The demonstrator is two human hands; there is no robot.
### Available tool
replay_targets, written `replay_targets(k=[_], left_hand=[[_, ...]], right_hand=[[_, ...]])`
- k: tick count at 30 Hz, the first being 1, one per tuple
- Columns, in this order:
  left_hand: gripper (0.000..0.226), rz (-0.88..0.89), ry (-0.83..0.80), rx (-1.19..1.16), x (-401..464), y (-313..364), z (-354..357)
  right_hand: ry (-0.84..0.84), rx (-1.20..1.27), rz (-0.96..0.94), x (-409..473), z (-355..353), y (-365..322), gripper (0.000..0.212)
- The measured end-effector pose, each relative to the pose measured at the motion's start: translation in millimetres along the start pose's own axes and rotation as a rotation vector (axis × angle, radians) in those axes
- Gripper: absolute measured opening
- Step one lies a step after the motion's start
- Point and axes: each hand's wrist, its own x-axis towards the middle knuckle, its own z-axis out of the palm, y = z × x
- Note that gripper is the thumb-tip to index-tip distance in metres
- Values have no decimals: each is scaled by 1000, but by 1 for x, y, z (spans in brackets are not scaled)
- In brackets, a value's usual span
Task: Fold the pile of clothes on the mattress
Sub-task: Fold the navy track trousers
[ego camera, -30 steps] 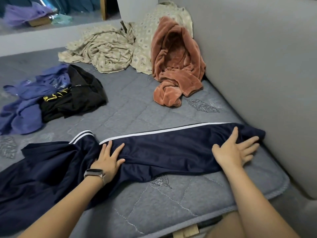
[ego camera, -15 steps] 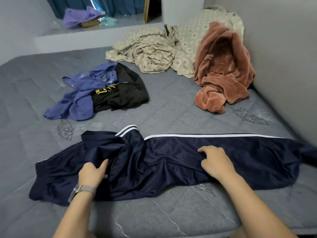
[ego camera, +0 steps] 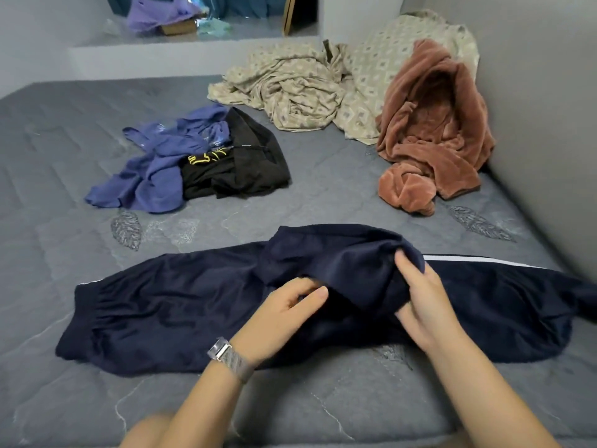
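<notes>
From my head view, the navy track pants [ego camera: 181, 305] lie stretched crosswise on the grey mattress [ego camera: 323, 195] right in front of me, the gathered end out to my left and the white side stripe [ego camera: 478, 260] showing to the right. My left hand [ego camera: 284, 310] pinches a fold of the fabric near the middle, and my right hand [ego camera: 420, 305] grips the raised hump of cloth just beside it, fingers curled over its top edge. The risk I see is slippery fabric: if I pull with one hand harder, the lifted layer may slide off skew and the two legs won't line up, leaving a lopsided fold. The bunched part could also trap a crease underneath. Farther back, well apart from the pants, the blue garment [ego camera: 151, 182] and black garment [ego camera: 245, 169] touch in one heap, and the rust fleece robe [ego camera: 433, 130] slumps against the wall beside the patterned beige sheet [ego camera: 290, 88], all unfolded.
</notes>
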Motion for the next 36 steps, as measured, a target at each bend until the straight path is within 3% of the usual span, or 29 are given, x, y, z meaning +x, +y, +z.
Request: replay_targets(k=[2,4,5,8,14,16,18,20,22,24,27,30,32,34,36], left_hand=[[83,-114,-75,443,-4,-22,-9],[113,-424,-195,924,-9,-52,-10],[121,-547,-254,1023,-12,-62,-9],[128,-621,-250,1006,-8,-82,-8],[108,-592,-127,1028,-3,-97,-10],[102,-555,-86,1020,-6,-98,-11],[94,-550,-55,1031,-9,-95,-7],[85,-555,-33,1053,-11,-86,-2],[73,-465,-5,1081,-10,-79,3],[72,-295,4,1119,-8,-72,13],[74,-69,16,1225,-6,-68,33],[66,-69,75,1177,-4,-66,23],[70,-67,189,1096,-2,-65,6],[75,-55,288,948,-4,-65,-7],[80,-34,240,875,-8,-63,-11]], right_hand=[[139,140,-15,23,-25,-8,30],[208,309,-77,39,-52,-17,36],[241,386,-108,43,-66,-22,39],[276,512,-161,45,-96,-32,34],[306,591,-104,38,-138,-52,50],[356,654,-159,42,-158,-59,66],[545,651,-224,43,-172,-61,85],[834,452,-281,40,-182,-55,91],[959,75,-335,34,-183,-52,88],[850,-267,-348,33,-180,-49,89],[646,-318,-141,35,-177,-44,97],[687,-546,-67,33,-182,-43,88],[663,-580,-261,30,-180,-49,84],[565,-635,-573,29,-175,-58,86],[511,-783,-777,27,-170,-64,82]])
